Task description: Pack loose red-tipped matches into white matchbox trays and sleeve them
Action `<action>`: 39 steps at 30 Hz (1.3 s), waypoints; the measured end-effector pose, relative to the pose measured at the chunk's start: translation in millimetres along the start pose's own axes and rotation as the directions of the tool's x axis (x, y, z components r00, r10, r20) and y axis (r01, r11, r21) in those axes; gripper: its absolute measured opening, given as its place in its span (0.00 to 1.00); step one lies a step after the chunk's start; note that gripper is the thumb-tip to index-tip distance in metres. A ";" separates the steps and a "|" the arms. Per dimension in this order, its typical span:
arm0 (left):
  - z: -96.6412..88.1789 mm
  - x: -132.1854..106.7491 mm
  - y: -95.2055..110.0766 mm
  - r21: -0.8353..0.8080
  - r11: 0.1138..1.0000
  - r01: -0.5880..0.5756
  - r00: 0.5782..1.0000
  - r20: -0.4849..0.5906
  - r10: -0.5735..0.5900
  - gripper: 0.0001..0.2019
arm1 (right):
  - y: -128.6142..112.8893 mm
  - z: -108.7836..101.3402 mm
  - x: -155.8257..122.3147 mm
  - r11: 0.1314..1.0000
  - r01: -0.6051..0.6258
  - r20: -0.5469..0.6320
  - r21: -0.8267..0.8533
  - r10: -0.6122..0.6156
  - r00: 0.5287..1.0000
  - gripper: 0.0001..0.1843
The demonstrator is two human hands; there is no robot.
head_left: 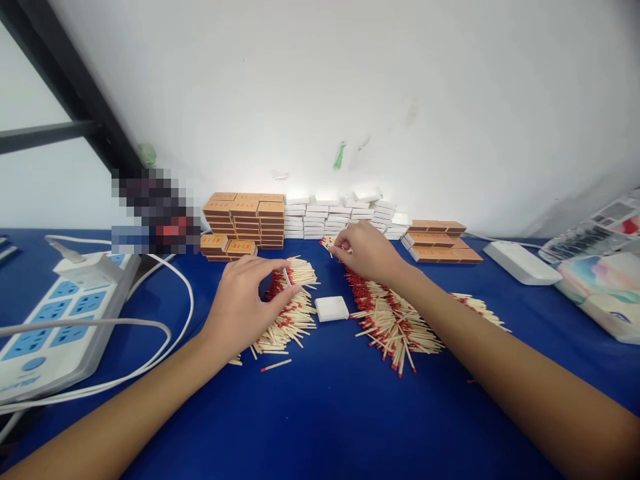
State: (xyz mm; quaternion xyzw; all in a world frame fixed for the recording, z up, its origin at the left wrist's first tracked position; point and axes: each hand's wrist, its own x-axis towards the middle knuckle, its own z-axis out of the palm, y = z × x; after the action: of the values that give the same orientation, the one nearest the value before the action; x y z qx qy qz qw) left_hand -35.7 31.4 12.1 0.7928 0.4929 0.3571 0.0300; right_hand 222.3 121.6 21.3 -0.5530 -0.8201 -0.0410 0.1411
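Two heaps of red-tipped matches lie on the blue table (320,413). My left hand (243,297) rests over the left heap of matches (287,313), thumb and fingers pinching a match or two from it. My right hand (367,253) reaches over the right heap of matches (395,313), its fingertips closed on a few matches near the heap's far end. A small white matchbox tray (333,308) sits between the heaps, apart from both hands.
Stacks of orange matchbox sleeves (247,217) and white inner trays (333,217) line the wall, more orange sleeves (440,241) at the right. A power strip (60,313) with white cables lies left. A white device (523,261) and packets (605,287) lie right.
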 end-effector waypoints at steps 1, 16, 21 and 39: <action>0.3 -0.3 -0.2 -0.002 1.000 -0.003 1.000 0.001 0.003 0.16 | 0.3 3.9 0.9 1.000 -0.018 0.007 -0.024 0.018 1.000 0.15; 2.0 1.1 -2.9 0.007 1.000 -0.010 1.000 0.004 0.010 0.16 | -11.6 9.4 1.0 0.989 0.064 0.197 -0.136 -0.037 0.980 0.15; 0.8 1.9 -2.9 0.022 1.000 0.011 1.000 0.011 -0.011 0.16 | -5.7 -3.8 -2.5 0.991 0.128 0.198 0.023 -0.130 0.972 0.13; 3.9 0.1 -1.8 -0.033 0.998 -0.044 0.999 0.001 0.044 0.18 | -49.6 -39.5 -26.1 0.871 0.478 0.103 0.114 -0.489 0.866 0.10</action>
State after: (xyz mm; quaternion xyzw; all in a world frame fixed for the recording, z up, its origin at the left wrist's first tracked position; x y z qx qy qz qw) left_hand -34.8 33.6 8.6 0.8031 0.4695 0.3652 0.0357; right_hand 193.2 70.4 56.3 -0.3251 -0.9407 -0.0046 0.0963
